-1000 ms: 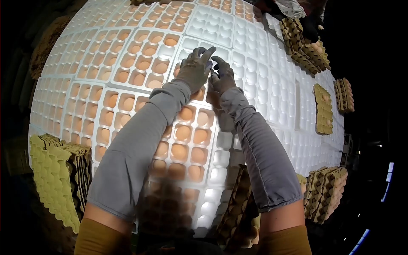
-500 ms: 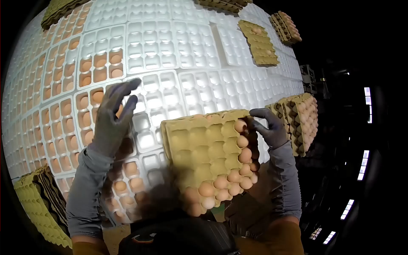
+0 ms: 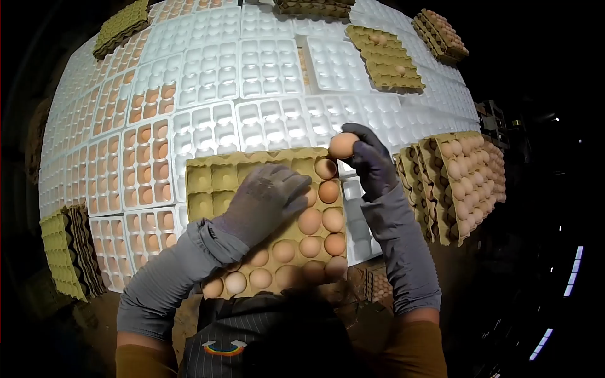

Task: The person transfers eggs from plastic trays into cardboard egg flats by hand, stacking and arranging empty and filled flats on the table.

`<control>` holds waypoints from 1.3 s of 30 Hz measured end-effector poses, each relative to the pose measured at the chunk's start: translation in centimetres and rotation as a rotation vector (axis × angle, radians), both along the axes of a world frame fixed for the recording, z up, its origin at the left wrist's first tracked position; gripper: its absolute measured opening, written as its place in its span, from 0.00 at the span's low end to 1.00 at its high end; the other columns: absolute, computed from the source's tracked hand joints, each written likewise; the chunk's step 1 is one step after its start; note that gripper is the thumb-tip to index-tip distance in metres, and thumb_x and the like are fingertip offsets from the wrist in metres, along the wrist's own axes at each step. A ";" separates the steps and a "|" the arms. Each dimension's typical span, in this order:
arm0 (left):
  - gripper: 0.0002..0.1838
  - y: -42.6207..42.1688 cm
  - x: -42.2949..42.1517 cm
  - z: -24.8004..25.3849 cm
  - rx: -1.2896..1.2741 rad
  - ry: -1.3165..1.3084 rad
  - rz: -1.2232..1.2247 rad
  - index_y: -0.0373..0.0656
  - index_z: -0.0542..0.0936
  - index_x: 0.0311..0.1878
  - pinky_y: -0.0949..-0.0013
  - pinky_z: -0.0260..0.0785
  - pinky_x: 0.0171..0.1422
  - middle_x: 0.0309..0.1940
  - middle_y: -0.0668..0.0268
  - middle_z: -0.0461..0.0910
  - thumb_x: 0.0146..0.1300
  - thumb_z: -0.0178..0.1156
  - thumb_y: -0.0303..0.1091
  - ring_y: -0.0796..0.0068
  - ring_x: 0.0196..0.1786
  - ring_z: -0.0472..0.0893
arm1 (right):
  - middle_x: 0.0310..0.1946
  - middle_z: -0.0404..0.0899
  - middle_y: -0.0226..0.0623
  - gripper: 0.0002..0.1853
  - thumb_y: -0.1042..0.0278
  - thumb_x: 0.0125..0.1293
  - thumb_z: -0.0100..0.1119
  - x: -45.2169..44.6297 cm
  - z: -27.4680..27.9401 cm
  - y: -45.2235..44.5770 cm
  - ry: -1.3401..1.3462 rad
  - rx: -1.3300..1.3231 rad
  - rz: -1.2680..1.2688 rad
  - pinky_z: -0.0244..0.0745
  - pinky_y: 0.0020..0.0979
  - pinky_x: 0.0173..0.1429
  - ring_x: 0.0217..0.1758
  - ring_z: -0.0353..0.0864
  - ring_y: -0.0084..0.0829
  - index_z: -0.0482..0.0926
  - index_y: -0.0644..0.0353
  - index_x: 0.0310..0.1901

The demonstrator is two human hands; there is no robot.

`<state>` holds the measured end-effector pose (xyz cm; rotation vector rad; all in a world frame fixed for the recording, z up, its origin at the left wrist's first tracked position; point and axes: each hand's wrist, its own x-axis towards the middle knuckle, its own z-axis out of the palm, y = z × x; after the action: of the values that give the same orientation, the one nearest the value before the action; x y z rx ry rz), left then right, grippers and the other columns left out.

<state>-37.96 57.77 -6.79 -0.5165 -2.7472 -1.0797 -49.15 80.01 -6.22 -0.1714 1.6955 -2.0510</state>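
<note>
A pulp egg tray (image 3: pixel 222 203) lies flat before me, with brown eggs along its right and near sides and bare cells at its far left. Gloved in grey, my right hand (image 3: pixel 373 165) pinches a brown egg (image 3: pixel 343 145) just above the tray's far right corner. My left hand (image 3: pixel 268 198) reaches over the middle of the tray, its fingers curled down on another egg (image 3: pixel 309 197), partly covered by the fingertips. White plastic egg trays (image 3: pixel 271 120) lie beyond and beneath the pulp tray.
Egg-filled plastic trays (image 3: pixel 146 170) stand at left. Stacked pulp trays with eggs (image 3: pixel 469 183) stand at right, with another stack (image 3: pixel 441 38) farther back. A pulp tray (image 3: pixel 386 60) holding a few eggs lies at the back; pulp stacks (image 3: pixel 66 252) sit at the left edge.
The tilted pulp tray now lies flat. My left hand has moved right onto its eggs, and my right hand has left the tray edge and holds an egg.
</note>
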 end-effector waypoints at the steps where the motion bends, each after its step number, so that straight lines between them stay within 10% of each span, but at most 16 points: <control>1: 0.15 1.0 0.1 -0.1 -0.077 0.087 0.003 0.47 0.82 0.49 0.52 0.68 0.64 0.44 0.60 0.83 0.61 0.66 0.42 0.56 0.56 0.78 | 0.43 0.81 0.36 0.19 0.63 0.64 0.63 -0.2 0.2 0.7 -0.017 -0.049 -0.031 0.79 0.31 0.54 0.46 0.81 0.27 0.80 0.61 0.54; 7: 0.16 2.1 -1.0 -0.5 -0.200 -0.083 -0.023 0.49 0.81 0.53 0.52 0.68 0.65 0.47 0.60 0.81 0.64 0.64 0.41 0.55 0.57 0.77 | 0.52 0.81 0.37 0.24 0.45 0.62 0.65 -1.2 -0.2 0.9 0.734 1.168 0.626 0.78 0.40 0.57 0.50 0.84 0.40 0.81 0.49 0.55; 12: 0.19 2.8 -0.8 0.5 -0.297 -0.042 -0.056 0.45 0.79 0.59 0.57 0.70 0.64 0.50 0.57 0.81 0.66 0.63 0.39 0.59 0.56 0.79 | 0.48 0.80 0.37 0.25 0.42 0.63 0.62 -2.6 -0.2 -0.4 0.828 1.178 0.715 0.78 0.40 0.55 0.51 0.84 0.41 0.79 0.49 0.55; 16: 0.16 0.5 0.1 3.8 1.275 -0.816 0.298 0.42 0.77 0.55 0.69 0.77 0.54 0.46 0.61 0.80 0.75 0.55 0.44 0.73 0.49 0.81 | 0.48 0.81 0.38 0.26 0.39 0.60 0.65 -3.1 0.4 -0.5 0.845 1.178 0.710 0.78 0.40 0.55 0.51 0.84 0.41 0.82 0.49 0.52; 18: 0.18 0.8 0.4 4.8 1.282 -1.026 0.368 0.43 0.78 0.53 0.69 0.77 0.52 0.44 0.60 0.79 0.75 0.55 0.48 0.72 0.46 0.81 | 0.48 0.82 0.40 0.27 0.40 0.58 0.67 -3.7 0.5 -0.6 0.706 1.159 0.756 0.78 0.39 0.55 0.51 0.84 0.40 0.82 0.50 0.53; 20: 0.20 2.5 1.1 2.4 0.281 -0.594 0.174 0.41 0.77 0.51 0.64 0.78 0.48 0.42 0.60 0.78 0.70 0.60 0.50 0.66 0.47 0.82 | 0.42 0.85 0.40 0.28 0.45 0.56 0.69 -4.4 -0.6 0.9 0.586 0.940 0.600 0.81 0.36 0.50 0.46 0.85 0.34 0.83 0.56 0.53; 22: 0.21 4.8 2.8 2.6 -0.305 -0.383 0.138 0.41 0.77 0.54 0.59 0.78 0.50 0.41 0.57 0.78 0.67 0.63 0.47 0.61 0.50 0.82 | 0.42 0.84 0.40 0.29 0.50 0.57 0.70 -5.2 -0.2 3.2 -0.138 0.327 0.491 0.82 0.32 0.45 0.46 0.85 0.31 0.80 0.61 0.56; 24: 0.23 5.2 3.0 3.1 -0.291 -0.482 0.133 0.42 0.77 0.57 0.56 0.78 0.51 0.44 0.52 0.79 0.64 0.66 0.46 0.57 0.52 0.82 | 0.58 0.74 0.42 0.28 0.66 0.59 0.67 -3.7 0.0 4.5 -0.163 -0.173 0.449 0.83 0.28 0.42 0.47 0.85 0.30 0.72 0.60 0.62; 27: 0.25 3.8 2.1 5.6 0.235 -0.986 0.238 0.43 0.76 0.56 0.60 0.77 0.55 0.50 0.54 0.80 0.61 0.69 0.45 0.63 0.51 0.83 | 0.60 0.71 0.34 0.27 0.70 0.54 0.70 -2.4 -0.2 4.1 0.205 0.246 0.546 0.83 0.28 0.48 0.47 0.84 0.30 0.76 0.54 0.58; 29: 0.23 2.9 3.3 4.5 0.344 -0.733 0.117 0.45 0.75 0.57 0.62 0.76 0.55 0.55 0.57 0.77 0.62 0.68 0.41 0.64 0.53 0.81 | 0.67 0.65 0.39 0.23 0.56 0.56 0.70 0.0 0.2 3.0 0.786 0.867 0.649 0.79 0.33 0.58 0.56 0.79 0.36 0.79 0.52 0.53; 31: 0.20 4.0 4.4 5.0 0.287 -0.559 0.045 0.46 0.75 0.56 0.62 0.77 0.54 0.58 0.59 0.75 0.63 0.66 0.38 0.62 0.53 0.80 | 0.73 0.58 0.39 0.26 0.44 0.56 0.66 1.1 0.4 1.5 0.927 1.302 0.827 0.75 0.40 0.66 0.63 0.73 0.42 0.81 0.49 0.52; 34: 0.15 7.5 6.7 4.7 -0.394 -0.417 0.046 0.48 0.79 0.54 0.60 0.78 0.54 0.63 0.61 0.69 0.64 0.62 0.33 0.55 0.52 0.78 | 0.68 0.64 0.37 0.31 0.49 0.47 0.79 1.3 -0.5 2.1 0.979 1.122 0.653 0.77 0.44 0.63 0.60 0.75 0.47 0.80 0.48 0.54; 36: 0.14 8.6 7.5 1.4 -0.698 -0.190 0.128 0.49 0.80 0.52 0.58 0.78 0.53 0.64 0.60 0.66 0.62 0.64 0.33 0.52 0.49 0.77 | 0.66 0.66 0.41 0.31 0.51 0.50 0.77 1.4 -0.5 3.4 0.967 1.081 0.606 0.78 0.41 0.61 0.59 0.77 0.41 0.79 0.51 0.56; 39: 0.18 6.5 7.2 3.0 -0.400 -0.279 0.085 0.46 0.81 0.53 0.58 0.78 0.53 0.65 0.57 0.69 0.63 0.66 0.42 0.53 0.56 0.77 | 0.63 0.72 0.46 0.31 0.48 0.64 0.66 1.2 0.0 5.6 -0.079 0.227 0.357 0.82 0.33 0.52 0.56 0.81 0.33 0.76 0.61 0.62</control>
<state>-30.79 64.28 -3.83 -0.3064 -3.2181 -0.6211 -47.92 85.57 -6.18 -0.2914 1.6940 -1.5768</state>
